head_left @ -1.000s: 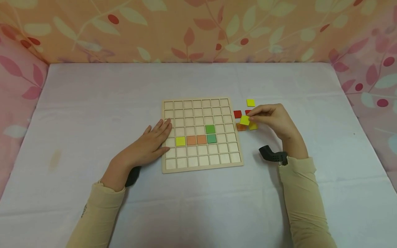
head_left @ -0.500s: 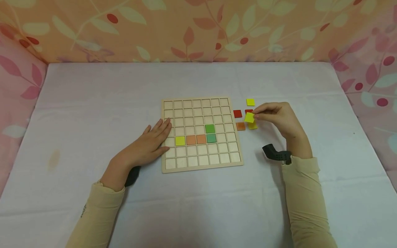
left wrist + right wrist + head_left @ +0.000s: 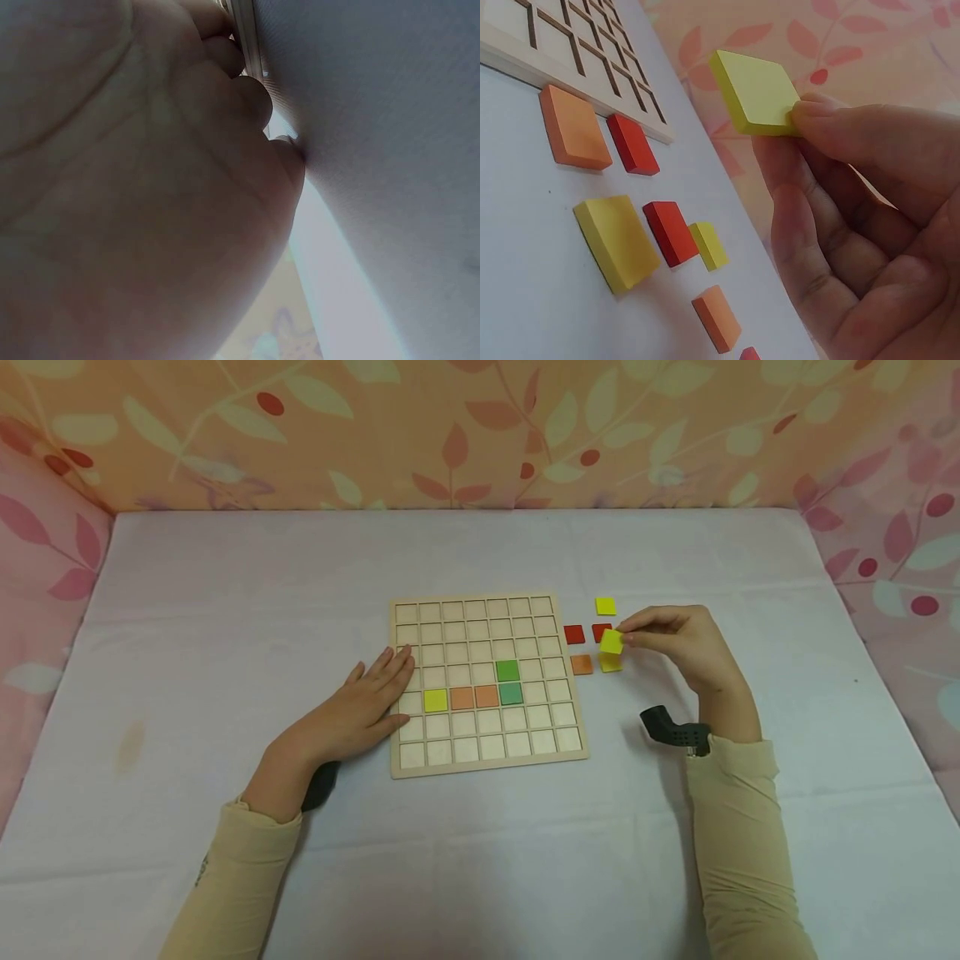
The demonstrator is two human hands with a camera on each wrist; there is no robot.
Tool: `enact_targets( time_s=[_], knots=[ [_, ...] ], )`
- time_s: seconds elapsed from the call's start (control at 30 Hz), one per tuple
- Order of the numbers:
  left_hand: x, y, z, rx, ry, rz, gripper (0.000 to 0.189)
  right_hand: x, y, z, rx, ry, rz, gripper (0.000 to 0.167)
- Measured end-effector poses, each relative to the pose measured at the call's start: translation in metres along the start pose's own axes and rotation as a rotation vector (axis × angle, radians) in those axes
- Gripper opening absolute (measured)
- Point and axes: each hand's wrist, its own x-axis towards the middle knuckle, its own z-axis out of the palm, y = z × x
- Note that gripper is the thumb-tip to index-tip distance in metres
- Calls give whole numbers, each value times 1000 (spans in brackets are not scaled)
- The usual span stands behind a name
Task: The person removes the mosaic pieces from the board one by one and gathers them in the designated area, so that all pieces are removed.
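Between thumb and fingertips my right hand (image 3: 682, 639) pinches a yellow square tile (image 3: 757, 91) by one corner. The right wrist view shows that tile raised off the table, above the loose tiles. A wooden grid board (image 3: 489, 765) lies flat in the middle of the head view. My left hand (image 3: 367, 706) rests with straight, spread fingers on the board's left edge; its palm (image 3: 142, 172) fills much of the left wrist view. One row of the board holds a yellow tile (image 3: 435, 700), two orange tiles (image 3: 474, 697) and a teal tile (image 3: 511, 693), with a green tile (image 3: 507, 671) above the teal one.
Loose tiles lie right of the board: red tiles (image 3: 573, 634), an orange tile (image 3: 581, 665), a yellow tile (image 3: 611, 663) and a farther yellow tile (image 3: 605, 606). The right wrist view shows another orange tile (image 3: 717, 319). Patterned cloth walls (image 3: 465, 435) border the white-covered table (image 3: 480, 860).
My right hand has moved right, away from the board, carrying the yellow tile; the orange tile beside the board shows fully now. The left hand has stayed in place.
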Motion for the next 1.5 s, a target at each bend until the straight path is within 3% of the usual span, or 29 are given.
enact_targets(
  time_s=[0.77, 1.07, 1.5],
  knots=[
    [0, 0, -1, -2, 1, 4, 71, -2, 11, -19, 80, -20, -16, 12],
    [0, 0, -1, 11, 7, 5, 70, -2, 13, -22, -115, 54, 62, 11],
    [0, -1, 1, 9, 2, -2, 71, -4, 19, -27, -283, 26, 208, 17]
  ],
)
